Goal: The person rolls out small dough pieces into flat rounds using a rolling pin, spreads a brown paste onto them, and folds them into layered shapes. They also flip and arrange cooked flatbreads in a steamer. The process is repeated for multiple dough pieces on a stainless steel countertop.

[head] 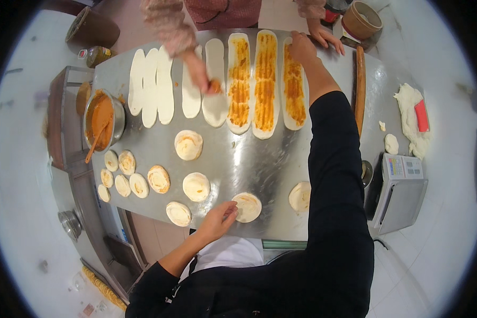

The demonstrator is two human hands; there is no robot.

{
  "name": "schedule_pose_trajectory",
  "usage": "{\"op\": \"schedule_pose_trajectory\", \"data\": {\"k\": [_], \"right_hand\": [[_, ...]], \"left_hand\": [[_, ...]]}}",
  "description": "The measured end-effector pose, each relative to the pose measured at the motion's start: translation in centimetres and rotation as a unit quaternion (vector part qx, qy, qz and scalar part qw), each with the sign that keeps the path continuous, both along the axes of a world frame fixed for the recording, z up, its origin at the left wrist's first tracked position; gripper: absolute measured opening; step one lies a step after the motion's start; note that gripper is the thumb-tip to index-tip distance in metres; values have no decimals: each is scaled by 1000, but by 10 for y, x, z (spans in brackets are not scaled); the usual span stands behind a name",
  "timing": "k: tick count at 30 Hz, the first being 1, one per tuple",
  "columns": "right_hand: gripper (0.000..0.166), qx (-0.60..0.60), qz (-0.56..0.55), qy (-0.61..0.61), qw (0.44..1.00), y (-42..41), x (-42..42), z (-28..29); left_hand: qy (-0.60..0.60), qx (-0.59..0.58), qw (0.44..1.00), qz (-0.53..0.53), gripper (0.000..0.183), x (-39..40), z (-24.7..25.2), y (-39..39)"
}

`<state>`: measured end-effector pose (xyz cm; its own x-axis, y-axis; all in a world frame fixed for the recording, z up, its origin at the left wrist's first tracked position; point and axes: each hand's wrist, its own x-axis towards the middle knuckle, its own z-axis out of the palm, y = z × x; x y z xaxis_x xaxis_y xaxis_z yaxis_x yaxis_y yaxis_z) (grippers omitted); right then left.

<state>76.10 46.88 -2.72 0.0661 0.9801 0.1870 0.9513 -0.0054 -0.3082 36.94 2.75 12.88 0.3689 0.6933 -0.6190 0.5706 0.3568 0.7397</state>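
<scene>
My left hand (219,218) is at the near edge of the steel table, its fingertips touching the left rim of a flat round of dough (249,207). My right arm stretches across to the far side, where my right hand (302,48) is at the far end of a long dough strip (294,95) coated with orange paste; its fingertips are partly hidden. Two wider coated strips (265,87) lie left of it. Further left are several plain strips (150,91). More dough rounds (196,187) lie on the left half, and one is partly covered by my right sleeve.
A co-worker opposite holds an orange-smeared tool (215,86) over a plain strip. A metal bowl of orange paste (103,115) with a spoon stands left. At right are a wooden rolling pin (359,91), a digital scale (403,190) and a dough mass (407,107) with a red scraper (421,115).
</scene>
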Motion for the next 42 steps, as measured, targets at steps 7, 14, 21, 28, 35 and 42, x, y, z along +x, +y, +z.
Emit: {"op": "schedule_pose_trajectory", "data": {"k": [7, 14, 21, 28, 35, 42], "right_hand": [[31, -44, 95, 90, 990, 8, 12, 15], [36, -163, 140, 328, 920, -48, 1, 80], [29, -132, 197, 385, 892, -212, -24, 329], [49, -27, 78, 508, 858, -345, -47, 481], [45, 28, -139, 129, 981, -518, -27, 478], [38, 76, -370, 559, 738, -666, -27, 240]], "left_hand": [[-23, 26, 999, -24, 36, 42, -15, 39], [-75, 59, 995, -22, 38, 60, -25, 49], [-188, -84, 971, 119, 53, 79, -85, 88], [-372, -214, 875, 224, 54, 120, -57, 86], [-517, -324, 791, 52, 33, 6, 25, 43], [-261, -296, 914, 93, 26, -119, 4, -48]]}}
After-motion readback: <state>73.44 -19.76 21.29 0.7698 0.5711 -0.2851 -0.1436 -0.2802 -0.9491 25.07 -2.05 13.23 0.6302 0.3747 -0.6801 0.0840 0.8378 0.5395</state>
